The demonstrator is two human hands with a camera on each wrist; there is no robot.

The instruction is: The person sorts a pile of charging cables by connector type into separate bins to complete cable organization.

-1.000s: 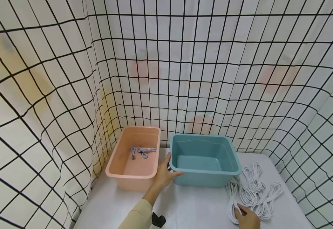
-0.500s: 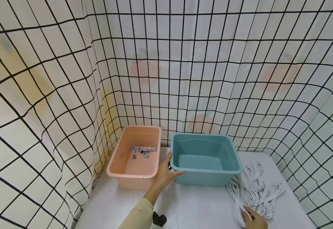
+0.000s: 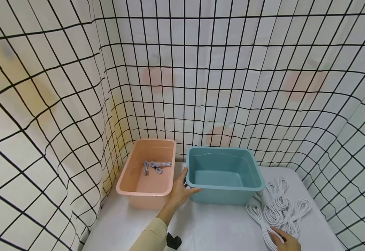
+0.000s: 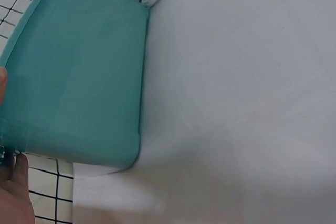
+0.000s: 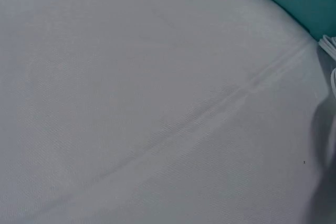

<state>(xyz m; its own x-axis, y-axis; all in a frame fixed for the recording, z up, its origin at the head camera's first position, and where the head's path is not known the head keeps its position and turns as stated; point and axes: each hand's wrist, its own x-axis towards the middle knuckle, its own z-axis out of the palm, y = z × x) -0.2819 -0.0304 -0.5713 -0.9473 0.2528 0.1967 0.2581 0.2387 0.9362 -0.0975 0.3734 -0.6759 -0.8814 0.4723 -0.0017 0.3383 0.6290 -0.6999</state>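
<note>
My left hand touches the front left corner of the teal tub, its thumb along the front and fingers along the side. In the left wrist view, fingertips show at the left edge against the teal tub. At the lower right, my right hand pinches the near end of a looped white cable bundle. That bundle lies stretched toward the tub's front right corner. Several more white cable bundles lie heaped beside it. In the right wrist view the hand is out of sight.
Left of the teal tub stands a peach tub with small grey tied cables in it. Black netting over white sheeting encloses the back and sides of the white table. A black heart-shaped piece is near the left sleeve.
My right hand has moved a little to the right and toward me, drawing the near end of the white cable bundle along. The left hand and both tubs stay in place.
</note>
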